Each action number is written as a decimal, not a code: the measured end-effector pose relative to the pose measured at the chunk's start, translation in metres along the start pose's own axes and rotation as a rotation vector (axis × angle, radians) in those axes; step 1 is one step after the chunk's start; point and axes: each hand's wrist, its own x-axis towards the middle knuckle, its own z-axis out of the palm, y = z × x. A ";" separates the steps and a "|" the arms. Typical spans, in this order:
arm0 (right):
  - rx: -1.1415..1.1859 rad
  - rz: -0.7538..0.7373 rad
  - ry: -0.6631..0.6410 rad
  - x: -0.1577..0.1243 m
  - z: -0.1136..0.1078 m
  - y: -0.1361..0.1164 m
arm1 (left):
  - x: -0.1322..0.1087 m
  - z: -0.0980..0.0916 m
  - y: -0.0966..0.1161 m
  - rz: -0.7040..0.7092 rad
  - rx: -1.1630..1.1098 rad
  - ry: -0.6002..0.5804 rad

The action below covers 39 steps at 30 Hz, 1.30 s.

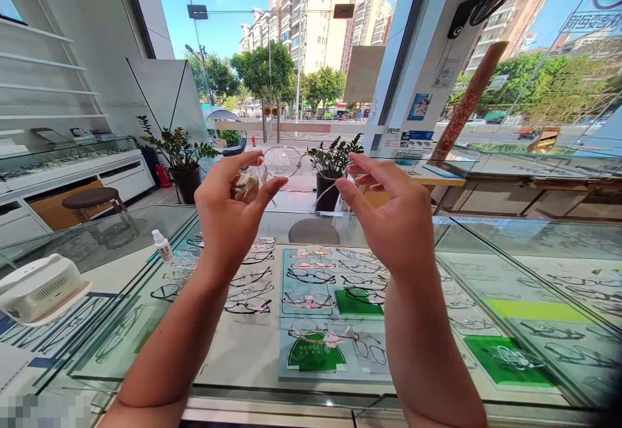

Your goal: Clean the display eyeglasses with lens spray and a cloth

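- My left hand [233, 204] pinches one end of a pair of thin-rimmed glasses [282, 161], thumb near the lower rim; a pale crumpled cloth [246, 187] is tucked inside the same hand.
- My right hand [396, 214] grips the other end between thumb and fingers.
- Glasses held up in front of me, lenses side by side, above the far edge of the glass tabletop [243, 363].
- Under the glass, between my forearms: rows of spectacle frames [311, 276], some on a pale display board [286, 324] with green patches.
- To the left: small white spray bottle [162, 245] standing upright; farther left, a white device [41, 285] with vent slots.
- Past the tabletop: round stool seat [315, 230], and a potted plant [326, 188] partly seen behind the glasses.
- Beyond: glass shopfront, trees [265, 72] and tall buildings [318, 13] in daylight.
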 end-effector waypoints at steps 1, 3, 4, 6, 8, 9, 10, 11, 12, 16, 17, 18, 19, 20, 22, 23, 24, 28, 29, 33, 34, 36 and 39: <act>0.001 -0.001 0.000 0.000 0.000 0.000 | 0.000 0.000 0.000 0.002 0.003 0.000; 0.005 -0.002 -0.005 0.000 0.000 0.000 | 0.000 0.000 0.001 0.013 0.017 0.005; 0.007 0.000 -0.009 0.000 0.000 0.001 | 0.000 0.000 0.001 0.020 0.025 0.008; 0.006 0.010 -0.019 0.000 0.000 0.001 | 0.000 0.000 0.001 0.032 0.037 0.010; 0.000 0.016 -0.026 0.000 0.000 0.001 | 0.000 0.000 0.002 0.038 0.043 0.010; -0.004 0.016 -0.027 0.000 0.000 0.001 | 0.000 0.000 0.002 0.040 0.045 0.009; -0.009 0.014 -0.027 0.000 0.000 0.001 | 0.000 0.000 0.002 0.040 0.046 0.009; -0.014 0.010 -0.025 0.000 0.000 0.002 | 0.000 0.000 0.002 0.040 0.047 0.008; -0.020 0.006 -0.025 -0.001 0.001 0.002 | 0.000 0.000 0.002 0.039 0.048 0.008; -0.048 -0.002 -0.035 -0.001 0.001 0.002 | -0.001 0.000 0.005 0.036 0.069 0.014; -0.055 0.000 -0.039 -0.001 0.001 0.002 | -0.001 0.000 0.006 0.036 0.075 0.015; -0.061 0.004 -0.043 -0.001 0.001 0.001 | -0.001 0.000 0.006 0.039 0.078 0.016; -0.066 0.008 -0.045 -0.001 0.001 0.001 | -0.001 0.001 0.007 0.044 0.079 0.017; -0.069 0.011 -0.049 -0.001 0.001 0.001 | -0.001 0.001 0.007 0.051 0.077 0.018; -0.074 0.014 -0.056 -0.001 0.001 0.001 | -0.001 0.002 0.008 0.068 0.073 0.025; -0.077 0.014 -0.061 -0.001 0.001 0.001 | -0.001 0.002 0.008 0.076 0.073 0.028; -0.080 0.015 -0.067 -0.001 0.001 0.001 | -0.001 0.002 0.008 0.081 0.075 0.030; -0.085 0.016 -0.082 -0.001 0.001 0.002 | -0.002 0.003 0.008 0.088 0.092 0.022; -0.084 0.017 -0.085 -0.001 0.002 0.002 | -0.001 0.003 0.009 0.091 0.095 0.019; -0.089 0.019 -0.094 -0.001 0.002 0.002 | -0.001 0.003 0.008 0.095 0.099 0.020; -0.092 0.020 -0.095 -0.001 0.002 0.003 | -0.001 0.003 0.008 0.095 0.100 0.022; -0.095 0.019 -0.098 -0.001 0.002 0.003 | -0.001 0.003 0.008 0.102 0.101 0.025; -0.095 0.018 -0.103 -0.001 0.002 0.003 | -0.002 0.003 0.008 0.117 0.102 0.030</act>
